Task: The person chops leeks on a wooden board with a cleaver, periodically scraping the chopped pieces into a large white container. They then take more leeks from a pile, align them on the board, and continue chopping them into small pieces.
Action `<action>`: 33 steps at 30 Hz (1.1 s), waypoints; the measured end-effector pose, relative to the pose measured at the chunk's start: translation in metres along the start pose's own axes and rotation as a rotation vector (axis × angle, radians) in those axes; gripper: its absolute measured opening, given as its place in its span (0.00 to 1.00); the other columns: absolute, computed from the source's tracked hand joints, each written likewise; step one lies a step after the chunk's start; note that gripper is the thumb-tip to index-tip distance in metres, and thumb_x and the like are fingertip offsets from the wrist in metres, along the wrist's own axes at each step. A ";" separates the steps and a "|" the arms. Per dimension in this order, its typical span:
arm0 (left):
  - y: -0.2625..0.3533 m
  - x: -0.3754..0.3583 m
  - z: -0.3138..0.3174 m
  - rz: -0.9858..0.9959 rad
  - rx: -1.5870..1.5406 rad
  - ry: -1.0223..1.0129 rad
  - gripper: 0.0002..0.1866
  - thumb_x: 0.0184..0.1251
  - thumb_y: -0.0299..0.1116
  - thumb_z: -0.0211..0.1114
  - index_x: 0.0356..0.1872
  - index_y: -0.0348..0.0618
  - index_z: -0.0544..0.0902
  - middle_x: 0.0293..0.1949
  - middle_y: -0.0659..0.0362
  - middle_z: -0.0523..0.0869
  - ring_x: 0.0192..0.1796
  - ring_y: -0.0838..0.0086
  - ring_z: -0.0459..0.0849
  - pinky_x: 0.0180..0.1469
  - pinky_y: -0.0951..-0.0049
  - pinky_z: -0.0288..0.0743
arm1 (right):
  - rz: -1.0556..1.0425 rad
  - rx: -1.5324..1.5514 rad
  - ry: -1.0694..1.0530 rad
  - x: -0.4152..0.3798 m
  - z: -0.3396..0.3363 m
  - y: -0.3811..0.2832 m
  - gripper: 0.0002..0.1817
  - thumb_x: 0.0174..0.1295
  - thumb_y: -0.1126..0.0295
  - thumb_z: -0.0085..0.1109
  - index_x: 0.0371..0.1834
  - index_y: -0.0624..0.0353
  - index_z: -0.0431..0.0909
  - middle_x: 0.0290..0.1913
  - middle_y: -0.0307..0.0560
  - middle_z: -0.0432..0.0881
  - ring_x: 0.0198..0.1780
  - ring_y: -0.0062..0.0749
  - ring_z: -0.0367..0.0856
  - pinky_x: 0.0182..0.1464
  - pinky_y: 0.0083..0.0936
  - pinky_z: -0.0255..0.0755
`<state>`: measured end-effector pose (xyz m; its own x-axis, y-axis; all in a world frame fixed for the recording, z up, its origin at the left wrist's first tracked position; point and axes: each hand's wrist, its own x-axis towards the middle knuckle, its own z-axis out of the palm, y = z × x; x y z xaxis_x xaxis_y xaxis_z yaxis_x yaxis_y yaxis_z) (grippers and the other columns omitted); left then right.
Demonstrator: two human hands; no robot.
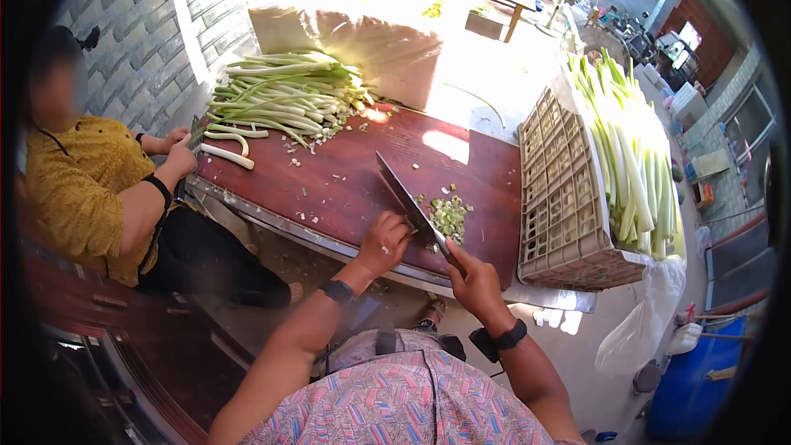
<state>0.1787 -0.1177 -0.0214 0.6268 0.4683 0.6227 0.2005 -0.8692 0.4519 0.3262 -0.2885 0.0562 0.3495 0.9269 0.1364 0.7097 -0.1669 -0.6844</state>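
Note:
My right hand (478,284) is wrapped round the handle of a large kitchen knife (401,189). The blade slants up and left over the red-brown tabletop (346,177). Beside the blade's left face is my left hand (383,243), fingers curled inward at the table's near edge; what they hold, if anything, is hidden. Just right of the blade lies a small heap of chopped green onion (450,216). A big pile of long green onions (276,95) covers the table's far left, with scattered bits around it.
A plastic crate (560,189) on the table's right end holds upright green onions (622,156). At left, a person in a yellow top (91,189) sits with both hands around a blade (196,133). A covered block (354,29) stands behind the table; a blue barrel (696,387) is lower right.

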 end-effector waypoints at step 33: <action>0.004 0.000 -0.002 -0.036 -0.085 0.091 0.06 0.53 0.21 0.67 0.32 0.40 0.81 0.34 0.51 0.80 0.41 0.54 0.79 0.43 0.60 0.75 | -0.051 0.031 0.066 -0.006 0.004 0.015 0.26 0.59 0.71 0.64 0.63 0.47 0.78 0.31 0.57 0.83 0.32 0.54 0.83 0.35 0.43 0.75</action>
<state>0.1780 -0.1208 -0.0185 0.5484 0.5148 0.6590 0.1547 -0.8369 0.5251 0.3323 -0.2948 0.0420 0.3538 0.9097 0.2174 0.7086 -0.1090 -0.6971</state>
